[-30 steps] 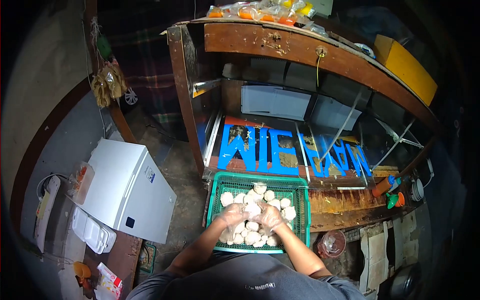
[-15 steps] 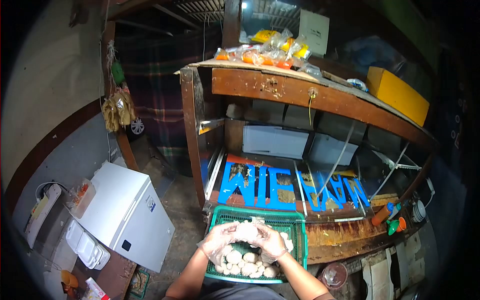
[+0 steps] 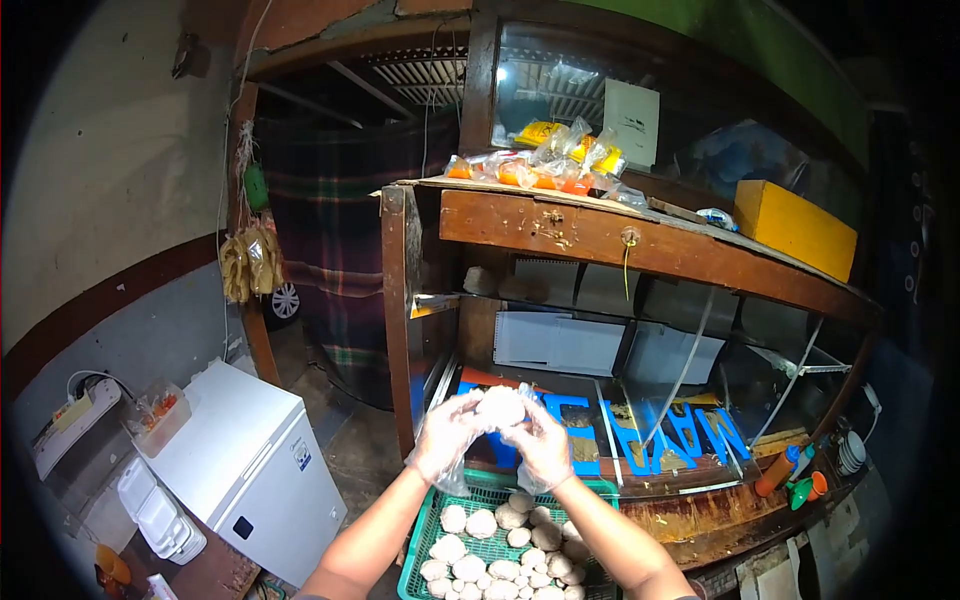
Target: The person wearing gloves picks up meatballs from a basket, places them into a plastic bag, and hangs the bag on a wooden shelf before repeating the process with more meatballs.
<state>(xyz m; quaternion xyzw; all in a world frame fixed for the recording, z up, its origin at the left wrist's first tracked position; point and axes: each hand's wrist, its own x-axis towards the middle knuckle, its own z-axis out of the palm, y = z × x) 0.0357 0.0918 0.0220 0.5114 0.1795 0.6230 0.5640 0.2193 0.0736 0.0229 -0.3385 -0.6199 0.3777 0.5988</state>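
Note:
A whitish round ball [image 3: 501, 407] is held up between both hands, above the far rim of a green plastic basket [image 3: 412, 560]. My left hand [image 3: 446, 437] wears a clear plastic glove and has its fingers on the ball's left side. From the right, my right hand [image 3: 538, 445], gloved the same way, closes on the ball too. Inside the basket lie several pale lumpy balls [image 3: 481, 523] of different sizes, spread over its mesh bottom; my right forearm hides some of them.
A wooden display case [image 3: 600, 235] with glass and blue lettering stands beyond the basket. Orange bags [image 3: 515, 175] and a yellow box [image 3: 795, 230] sit on top. At the left are a white freezer [image 3: 270, 470] and a foam box [image 3: 160, 512]. Bottles [image 3: 778, 470] stand at the right.
Both hands have risen with the ball, from over the basket's middle to above its far rim. The camera view has tilted upward, and more balls in the basket show.

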